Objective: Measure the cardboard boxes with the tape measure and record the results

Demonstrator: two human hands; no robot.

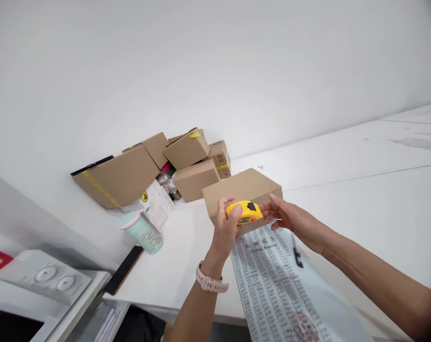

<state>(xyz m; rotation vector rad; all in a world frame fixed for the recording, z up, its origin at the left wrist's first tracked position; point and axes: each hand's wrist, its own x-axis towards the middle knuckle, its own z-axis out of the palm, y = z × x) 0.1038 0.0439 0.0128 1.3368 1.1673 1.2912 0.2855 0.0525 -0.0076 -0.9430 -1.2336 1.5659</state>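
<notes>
A yellow tape measure [244, 213] with a black button and a red spot is in my left hand [226, 223], my thumb pressed on its side. A pink watch band circles that wrist. My right hand [284, 213] is just right of the tape measure, fingers apart and reaching toward its end; whether the fingertips touch it I cannot tell. Behind both hands sits a closed cardboard box [242, 187] on the white table. Below them lies a printed report sheet [272, 285] with a round red stamp, a dark pen [297, 254] on its right side.
Several cardboard boxes [186, 152] are piled against the wall. A mint tumbler [144, 232] with a pink lid stands at the left, by a white labelled box [158, 204] and a dark flat case [124, 270]. A white appliance with two knobs [46, 275] is at lower left.
</notes>
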